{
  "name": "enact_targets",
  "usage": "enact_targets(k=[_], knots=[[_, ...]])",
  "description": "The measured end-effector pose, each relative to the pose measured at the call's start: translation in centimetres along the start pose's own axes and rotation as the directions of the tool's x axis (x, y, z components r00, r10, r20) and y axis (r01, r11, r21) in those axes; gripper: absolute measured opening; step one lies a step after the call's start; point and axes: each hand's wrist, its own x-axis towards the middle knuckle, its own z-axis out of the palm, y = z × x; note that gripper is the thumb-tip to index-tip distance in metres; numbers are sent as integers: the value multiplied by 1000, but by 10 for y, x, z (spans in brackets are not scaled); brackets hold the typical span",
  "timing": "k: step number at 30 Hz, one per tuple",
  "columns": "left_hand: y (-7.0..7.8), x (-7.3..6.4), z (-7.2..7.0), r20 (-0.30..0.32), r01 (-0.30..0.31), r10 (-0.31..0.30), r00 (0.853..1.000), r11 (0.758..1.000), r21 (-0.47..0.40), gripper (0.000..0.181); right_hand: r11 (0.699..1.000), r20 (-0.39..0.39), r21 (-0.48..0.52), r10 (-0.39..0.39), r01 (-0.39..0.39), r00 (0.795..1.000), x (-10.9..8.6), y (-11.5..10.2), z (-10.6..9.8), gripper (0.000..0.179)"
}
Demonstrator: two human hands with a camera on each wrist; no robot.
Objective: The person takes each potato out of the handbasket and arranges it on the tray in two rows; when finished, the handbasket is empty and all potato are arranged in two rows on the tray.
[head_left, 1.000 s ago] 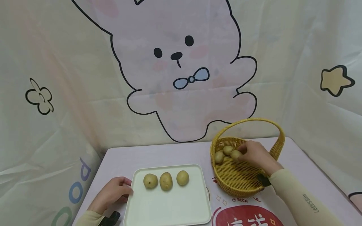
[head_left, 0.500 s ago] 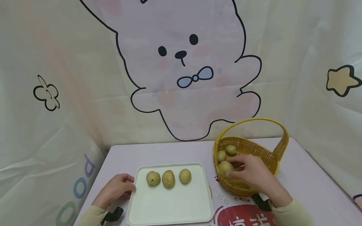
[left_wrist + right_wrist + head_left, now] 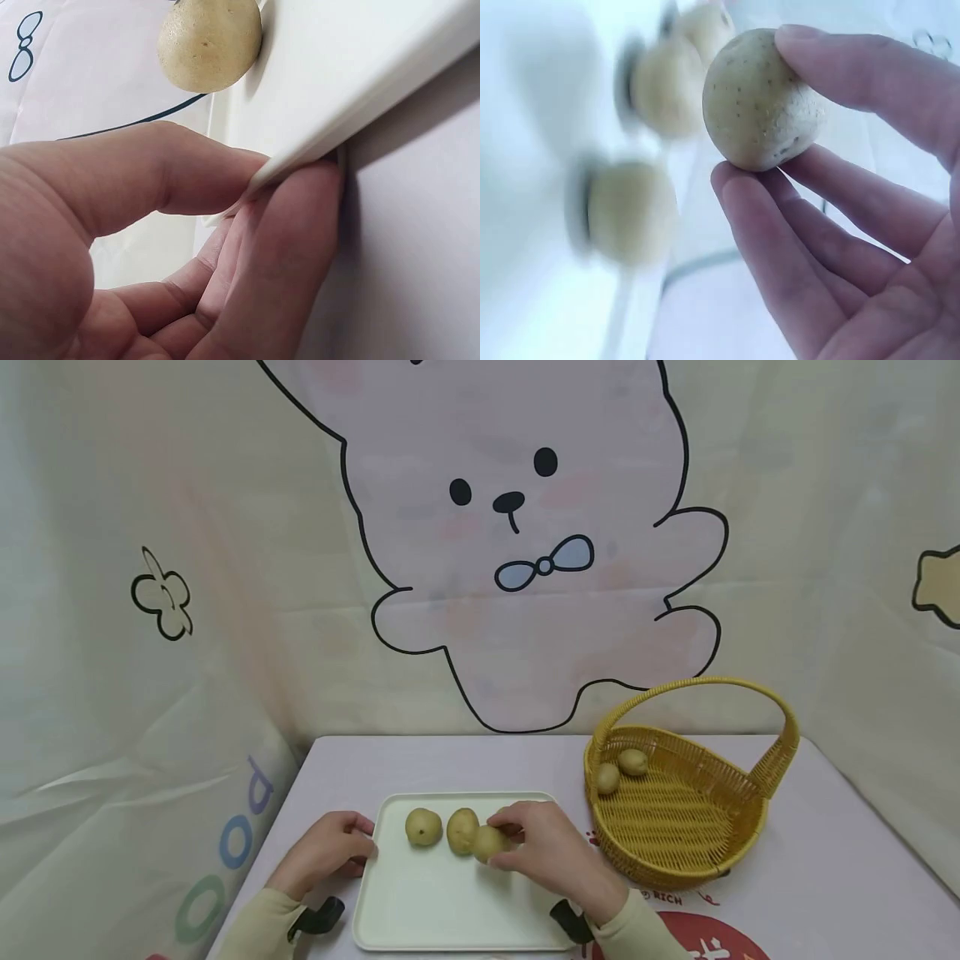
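My right hand (image 3: 558, 853) pinches a potato (image 3: 757, 101) between thumb and fingertips, above the white tray (image 3: 435, 910). In the right wrist view it is held clear of three blurred potatoes, the nearest potato (image 3: 634, 214) among them. The head view shows a round potato (image 3: 423, 827) and a longer potato (image 3: 461, 829) near the tray's far side; the third is mostly hidden by the right hand. My left hand (image 3: 326, 853) pinches the tray's left rim, thumb on top and a finger beneath, as the left wrist view shows.
A yellow wicker basket (image 3: 667, 864) with a tall handle stands right of the tray, with two potatoes (image 3: 633, 762) at its left side. A printed red patch (image 3: 712, 935) marks the cloth in front. Printed curtains (image 3: 225, 693) hang behind and at both sides.
My right hand has lifted a potato out of the basket and carried it left over the tray. The left hand stays at the tray's rim. The head view has shifted slightly.
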Motion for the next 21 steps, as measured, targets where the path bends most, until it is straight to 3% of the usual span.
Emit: enact_targets(k=[10,21], knots=[[1,-1,1,-5,-23,23,1000,999,-23,27,998,53,4,-67,67,996,29,-28,65,35],[1,-1,0,0,-17,17,1000,1000,-24,28,996,99,-42,-76,80,992,32,-36,94,37]])
